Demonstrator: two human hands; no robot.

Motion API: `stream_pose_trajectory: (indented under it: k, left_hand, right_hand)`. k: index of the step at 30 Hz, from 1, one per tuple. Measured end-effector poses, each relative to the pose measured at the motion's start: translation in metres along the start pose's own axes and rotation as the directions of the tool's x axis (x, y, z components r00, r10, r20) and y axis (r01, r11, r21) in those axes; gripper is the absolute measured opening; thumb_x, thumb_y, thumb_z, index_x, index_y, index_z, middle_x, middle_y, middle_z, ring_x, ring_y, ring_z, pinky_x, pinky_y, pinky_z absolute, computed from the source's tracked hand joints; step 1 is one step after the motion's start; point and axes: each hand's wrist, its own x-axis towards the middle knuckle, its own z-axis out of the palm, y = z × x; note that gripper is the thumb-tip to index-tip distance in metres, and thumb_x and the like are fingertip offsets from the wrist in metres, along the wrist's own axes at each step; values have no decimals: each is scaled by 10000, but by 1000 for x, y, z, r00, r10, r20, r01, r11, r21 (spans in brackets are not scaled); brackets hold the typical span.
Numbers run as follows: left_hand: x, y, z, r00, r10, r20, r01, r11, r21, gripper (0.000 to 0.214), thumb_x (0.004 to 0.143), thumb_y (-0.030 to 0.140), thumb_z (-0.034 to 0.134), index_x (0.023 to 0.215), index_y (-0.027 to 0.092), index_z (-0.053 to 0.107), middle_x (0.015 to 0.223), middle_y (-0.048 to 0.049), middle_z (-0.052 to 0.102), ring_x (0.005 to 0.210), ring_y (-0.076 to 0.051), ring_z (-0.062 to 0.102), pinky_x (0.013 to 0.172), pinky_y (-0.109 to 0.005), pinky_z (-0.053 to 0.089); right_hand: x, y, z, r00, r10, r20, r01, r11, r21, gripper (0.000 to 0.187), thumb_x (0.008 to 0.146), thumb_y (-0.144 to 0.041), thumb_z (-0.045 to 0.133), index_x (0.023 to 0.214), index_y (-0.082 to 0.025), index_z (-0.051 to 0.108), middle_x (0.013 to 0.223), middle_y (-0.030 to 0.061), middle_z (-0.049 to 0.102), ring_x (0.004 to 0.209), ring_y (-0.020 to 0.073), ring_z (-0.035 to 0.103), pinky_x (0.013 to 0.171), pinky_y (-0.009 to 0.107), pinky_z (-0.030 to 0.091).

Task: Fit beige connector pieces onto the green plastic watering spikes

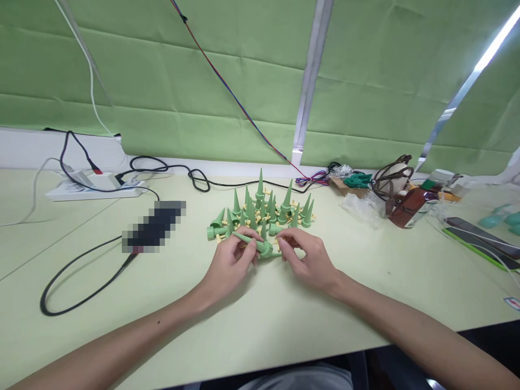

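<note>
My left hand (233,254) is closed around a green plant watering spike (265,248), which lies tilted with its point to the upper left and its wide end toward my right hand. My right hand (304,255) is closed in a pinch at a small yellow piece (277,245), mostly hidden by the fingertips, close beside the spike's wide end. Another green tip shows just under that end. Right behind both hands stands a cluster of similar green spikes (286,203), most upright and a few lying down, with small yellow valve pieces (219,236) among them.
To the left are a phone-like device (156,225), its black cable, and a white power strip (97,189). At the right lie a clear plastic bag (361,208), a brown bottle (414,207) and phones (479,246). Cables run along the green-covered back partition (244,130).
</note>
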Motion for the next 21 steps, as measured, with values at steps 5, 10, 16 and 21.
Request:
stream_pose_trajectory:
  k: [5,10,16,21]
  left_hand:
    - [0,0,0,1000,6,6,-6,1000,22,215,976,345,494,930,166,604,915,-32,597,652,-127,606,652,-287,512]
    - [-2,1,1,1000,-5,17,5,1000,30,205,972,344,493,944,173,603,897,-35,611,658,-137,605,656,-291,515]
    - [-2,1,1,1000,4,20,-5,1000,22,204,964,341,506,924,173,616,912,-41,614,645,-133,602,635,-282,515]
    - [-2,1,2,999,2,39,-2,1000,21,206,970,339,498,937,172,614,898,-36,608,650,-134,602,640,-280,513]
  right_hand:
    - [-1,0,0,999,32,40,-31,999,-3,149,1021,-215,470,971,-180,606,755,25,641,614,127,582,611,256,485]
    - [0,0,-1,995,63,83,-64,998,14,167,1029,-235,460,971,-185,608,721,13,623,610,132,577,593,252,471]
    - [-1,1,-1,989,86,118,-90,996,25,170,1033,-247,455,981,-189,606,706,7,616,607,136,572,584,251,465]
    - [-1,1,0,986,93,137,-98,995,33,166,1033,-255,462,980,-188,604,707,6,614,612,138,578,594,251,466]
